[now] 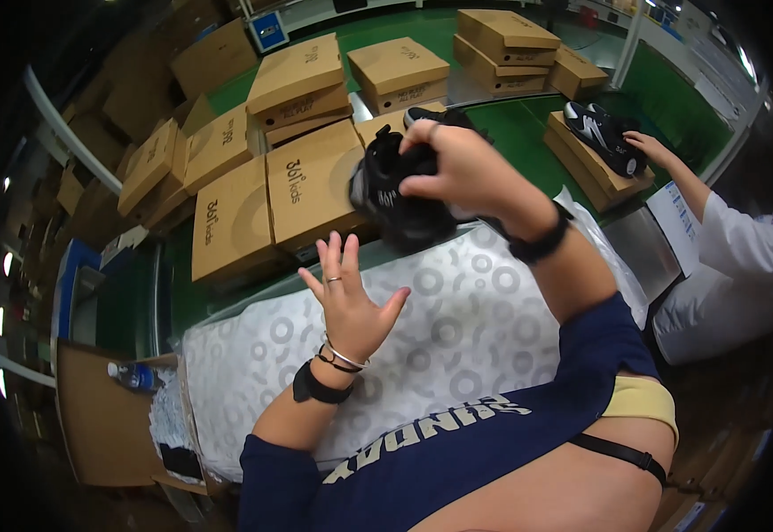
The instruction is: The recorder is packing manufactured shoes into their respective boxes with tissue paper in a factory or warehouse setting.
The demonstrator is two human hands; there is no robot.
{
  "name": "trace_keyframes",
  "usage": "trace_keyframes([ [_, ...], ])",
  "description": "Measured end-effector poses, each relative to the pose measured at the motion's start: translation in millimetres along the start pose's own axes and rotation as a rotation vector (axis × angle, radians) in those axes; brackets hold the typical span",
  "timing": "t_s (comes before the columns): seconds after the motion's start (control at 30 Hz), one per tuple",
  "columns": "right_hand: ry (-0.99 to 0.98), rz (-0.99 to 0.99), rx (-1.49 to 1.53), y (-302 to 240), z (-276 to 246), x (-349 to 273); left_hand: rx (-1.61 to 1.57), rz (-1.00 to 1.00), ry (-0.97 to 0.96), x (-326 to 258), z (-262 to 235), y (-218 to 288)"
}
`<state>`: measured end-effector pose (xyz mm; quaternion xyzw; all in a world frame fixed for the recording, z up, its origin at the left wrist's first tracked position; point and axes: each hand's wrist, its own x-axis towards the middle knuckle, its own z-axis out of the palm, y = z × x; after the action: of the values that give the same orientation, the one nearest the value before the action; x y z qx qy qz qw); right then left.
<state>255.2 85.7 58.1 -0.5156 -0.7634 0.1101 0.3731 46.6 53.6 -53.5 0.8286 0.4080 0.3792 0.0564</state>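
The right hand pinched a black shoe in its grip, holding it up above the far edge of the desk, which wore a white ring-patterned cover. The left hand hovered below with fingers spread, holding nothing. Brown boxes lay beyond. A co-worker's hand touched another shoe.
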Motion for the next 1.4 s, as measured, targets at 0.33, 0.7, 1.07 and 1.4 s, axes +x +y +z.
trace_keyframes([
  [0.33, 0.111, -0.212, 0.956, -84.0, 18.7, -74.9, -0.499, -0.162, -0.143, -49.6, -18.2, -8.9],
  [0.7, 0.119, 0.535, 0.556, -15.9, 179.8, -90.3, 0.535, -0.884, -0.080, -192.7, -146.9, -74.0],
  [1.07, 0.027, 0.695, 0.472, 1.4, 173.5, -96.4, 0.897, -1.016, -0.255, -248.3, -137.9, -106.5],
  [1.4, 0.102, 0.211, -0.123, -32.5, 141.1, -86.9, 0.125, -0.604, 0.094, -173.2, -172.3, -94.7],
])
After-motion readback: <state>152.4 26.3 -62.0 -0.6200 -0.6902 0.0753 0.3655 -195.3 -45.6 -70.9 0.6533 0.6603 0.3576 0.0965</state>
